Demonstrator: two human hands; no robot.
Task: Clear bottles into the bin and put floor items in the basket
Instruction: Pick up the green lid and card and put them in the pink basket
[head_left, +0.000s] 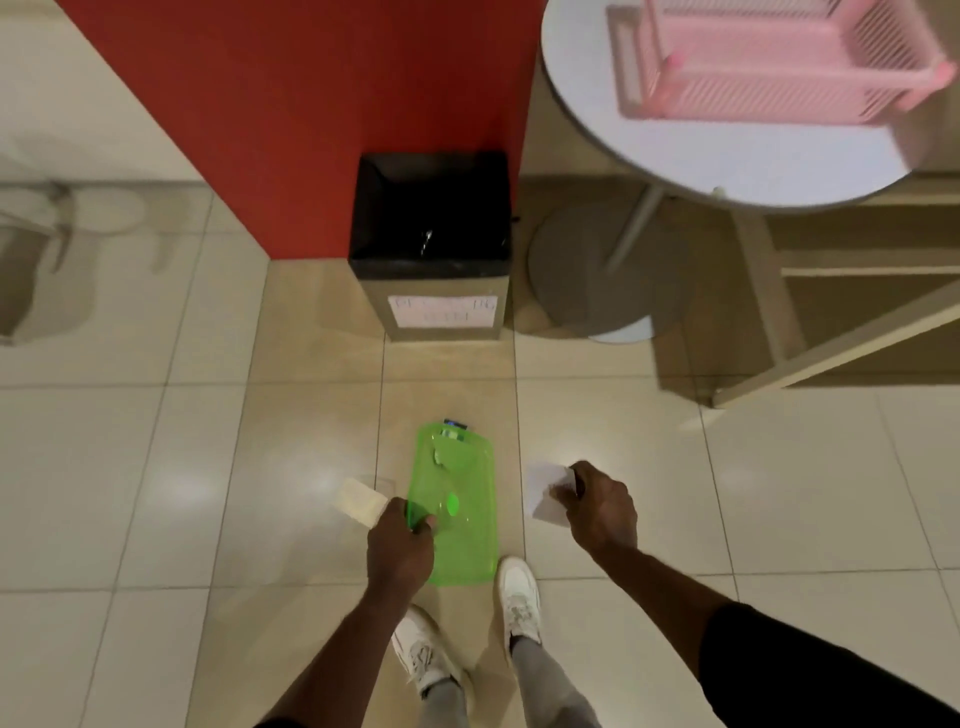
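My left hand (400, 545) grips the edge of a translucent green plastic folder (460, 512) and also pinches a small beige pad (359, 503) that sticks out to the left. My right hand (600, 506) is closed on a white sheet of paper (545, 491). Both hands hang above the tiled floor, just ahead of my white shoes. A black-lined bin (431, 244) with a paper label stands ahead against a red wall. A pink slatted basket (769, 62) sits on a round white table (727, 166) at the upper right.
The table's grey round base (597, 275) stands on the floor right of the bin. A light wooden shelf frame (841, 312) fills the right side. The red wall (291, 104) rises behind the bin.
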